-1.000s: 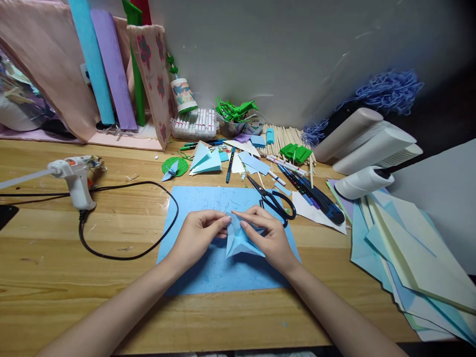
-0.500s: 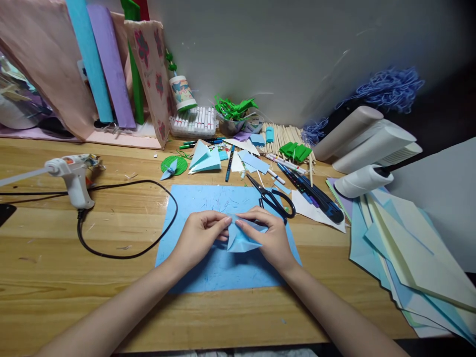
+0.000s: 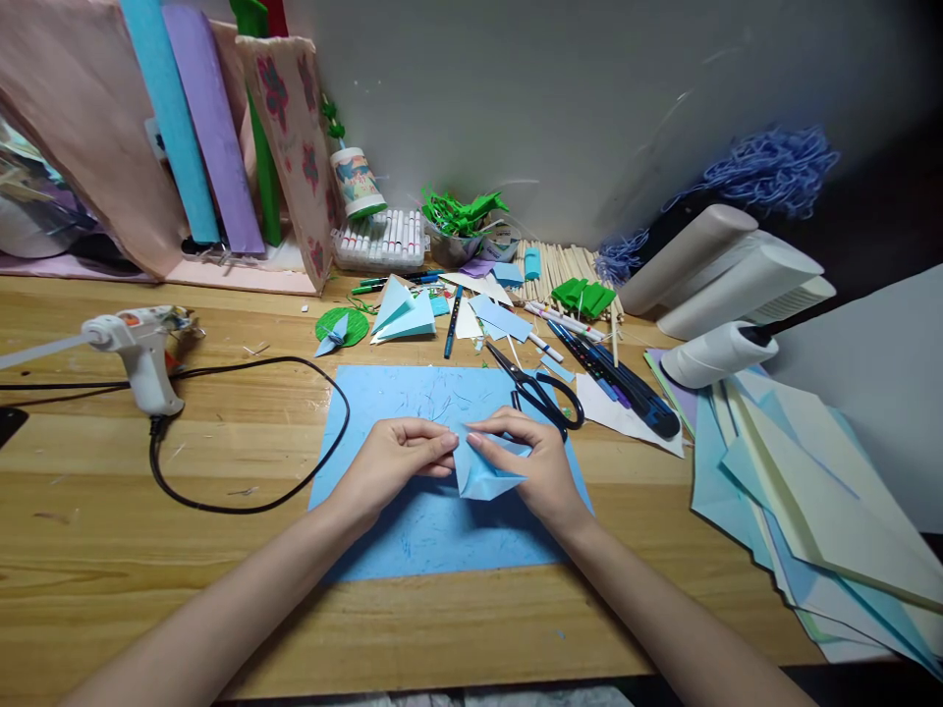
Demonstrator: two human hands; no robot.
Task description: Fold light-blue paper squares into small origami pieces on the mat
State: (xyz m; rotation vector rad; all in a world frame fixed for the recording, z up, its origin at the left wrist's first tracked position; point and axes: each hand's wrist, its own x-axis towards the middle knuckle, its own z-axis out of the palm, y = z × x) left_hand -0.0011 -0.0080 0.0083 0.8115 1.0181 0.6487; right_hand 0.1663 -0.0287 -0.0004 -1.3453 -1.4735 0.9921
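Observation:
Between my hands is a small light-blue folded paper (image 3: 482,476), with several creases and pointed corners. My right hand (image 3: 526,457) pinches it from the right, thumb on top and fingers behind. My left hand (image 3: 409,457) is closed at the paper's left edge, thumb pressed against the index finger; its fingertips touch or nearly touch the paper. Both hands hover above a blue sheet (image 3: 398,545) lying on the wooden table. Just beyond my right hand lie black-handled scissors (image 3: 541,388), their blades pointing away to the left.
A white glue gun (image 3: 143,358) and its looping black cord (image 3: 243,508) lie left. Folded paper pieces (image 3: 405,314), markers (image 3: 383,241), wooden sticks (image 3: 556,265) and a utility knife (image 3: 648,407) crowd the back. Stacked coloured paper (image 3: 825,491) and white rolls (image 3: 718,355) stand right.
The folded paper has turned slightly and shifted a little right, with its lower corner now farther from my left fingers. My hands have barely moved. The whole view has shifted slightly.

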